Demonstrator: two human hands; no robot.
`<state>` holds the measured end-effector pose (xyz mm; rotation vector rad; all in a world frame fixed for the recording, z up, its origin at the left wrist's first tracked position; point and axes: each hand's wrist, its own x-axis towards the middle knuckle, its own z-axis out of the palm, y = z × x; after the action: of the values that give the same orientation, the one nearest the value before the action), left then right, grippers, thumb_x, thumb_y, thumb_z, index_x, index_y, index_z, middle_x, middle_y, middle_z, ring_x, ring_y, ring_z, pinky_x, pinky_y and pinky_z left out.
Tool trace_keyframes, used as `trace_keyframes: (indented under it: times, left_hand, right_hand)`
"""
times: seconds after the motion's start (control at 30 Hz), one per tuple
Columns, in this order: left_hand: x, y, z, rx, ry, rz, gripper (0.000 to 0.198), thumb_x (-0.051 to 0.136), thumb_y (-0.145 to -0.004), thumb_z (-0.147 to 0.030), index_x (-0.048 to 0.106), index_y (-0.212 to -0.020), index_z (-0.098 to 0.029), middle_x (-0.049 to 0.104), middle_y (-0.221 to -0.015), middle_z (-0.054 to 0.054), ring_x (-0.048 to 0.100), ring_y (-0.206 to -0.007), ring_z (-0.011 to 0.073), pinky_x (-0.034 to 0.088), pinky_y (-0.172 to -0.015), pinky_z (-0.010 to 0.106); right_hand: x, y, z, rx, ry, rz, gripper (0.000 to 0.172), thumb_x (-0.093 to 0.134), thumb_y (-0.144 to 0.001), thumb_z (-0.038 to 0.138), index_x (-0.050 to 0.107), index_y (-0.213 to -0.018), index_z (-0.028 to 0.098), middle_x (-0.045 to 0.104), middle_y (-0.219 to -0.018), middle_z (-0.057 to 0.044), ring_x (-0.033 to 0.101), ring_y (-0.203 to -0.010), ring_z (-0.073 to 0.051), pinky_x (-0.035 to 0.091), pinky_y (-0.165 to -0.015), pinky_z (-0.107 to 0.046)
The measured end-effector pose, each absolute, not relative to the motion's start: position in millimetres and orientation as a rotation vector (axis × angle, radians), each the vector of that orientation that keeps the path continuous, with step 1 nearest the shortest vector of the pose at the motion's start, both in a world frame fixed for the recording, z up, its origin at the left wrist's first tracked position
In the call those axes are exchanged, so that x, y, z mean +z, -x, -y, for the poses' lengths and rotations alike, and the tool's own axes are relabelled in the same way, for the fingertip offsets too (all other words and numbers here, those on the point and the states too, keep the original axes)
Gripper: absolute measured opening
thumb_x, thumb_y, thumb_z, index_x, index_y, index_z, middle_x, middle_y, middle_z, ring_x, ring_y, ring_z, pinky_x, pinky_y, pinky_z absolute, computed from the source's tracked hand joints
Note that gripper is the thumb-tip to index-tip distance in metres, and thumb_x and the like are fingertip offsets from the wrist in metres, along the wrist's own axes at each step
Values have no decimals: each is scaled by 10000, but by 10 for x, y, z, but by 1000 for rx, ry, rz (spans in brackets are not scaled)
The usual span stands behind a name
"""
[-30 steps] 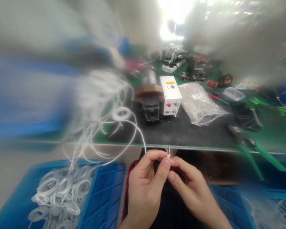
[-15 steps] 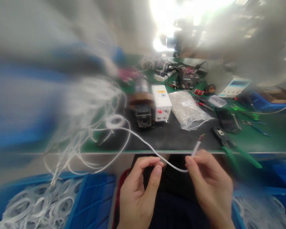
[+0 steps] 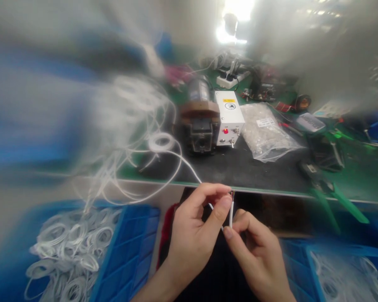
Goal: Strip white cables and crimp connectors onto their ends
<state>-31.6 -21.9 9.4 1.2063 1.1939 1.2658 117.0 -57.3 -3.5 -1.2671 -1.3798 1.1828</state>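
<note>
My right hand pinches a white cable a little below its end, and that end points upward. Thin coloured wires stick out of the cable's top. My left hand is closed at this tip, thumb and forefinger pressed on the wires. From behind my left fingers the cable runs back to a white coil on the bench. Beyond my hands stands a dark machine beside a white control box with a lit red lamp.
Blue bins of coiled cables stand at lower left and lower right. Loose white cables hang over the bench edge at left. On the bench lie a clear bag, green-handled wire strippers and, farther back, a power strip.
My left hand has moved right and closed on the wires at the cable's end. My right hand has brought that end left and turned it upright. The view has shifted.
</note>
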Motion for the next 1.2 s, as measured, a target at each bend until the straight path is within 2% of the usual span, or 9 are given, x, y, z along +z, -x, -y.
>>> trace_keyframes:
  times: [0.13,0.27,0.47,0.67,1.2]
  left_hand:
    - [97,330,201,1237,-1164,-1192,88,731,-1057,-296,778,-1068,-222,748,-945,16,706,-835,162,569,-768,249]
    - [78,331,186,1246,-1056,-1135,95,754,-1041,-302,768,-1014,-212,729,-891,8,682,-782,147,551,-716,234]
    - [1,325,161,1264,-838,-992,104,805,-1004,-294,803,-995,-190,751,-885,32,669,-775,145,555,-743,237]
    - [2,326,117,1226,-676,-879,73,834,-973,-251,820,-964,-179,746,-876,27,625,-725,109,517,-719,209]
    - [-42,327,110,1223,-722,-870,66,843,-973,-256,834,-980,-191,776,-988,50,608,-724,102,526,-716,204]
  right_hand:
    - [-62,-1168,616,1217,1261,1390,260,659,-1067,270,592,-820,221,582,-758,18,555,-690,-150,452,-663,-271]
    - [-64,-1153,644,1227,1246,1392,251,651,-1074,274,591,-836,223,582,-781,11,562,-709,-156,455,-679,-284]
    - [-71,-1149,640,1265,1231,1359,265,652,-1078,293,583,-832,224,564,-784,10,543,-706,-160,435,-675,-295]
    - [-95,-1186,657,1354,1215,1328,279,648,-1088,332,582,-839,224,551,-801,10,520,-721,-163,421,-681,-298]
    - [-88,-1192,642,1376,1172,1288,291,659,-1078,324,577,-817,222,535,-769,15,500,-708,-159,406,-673,-296]
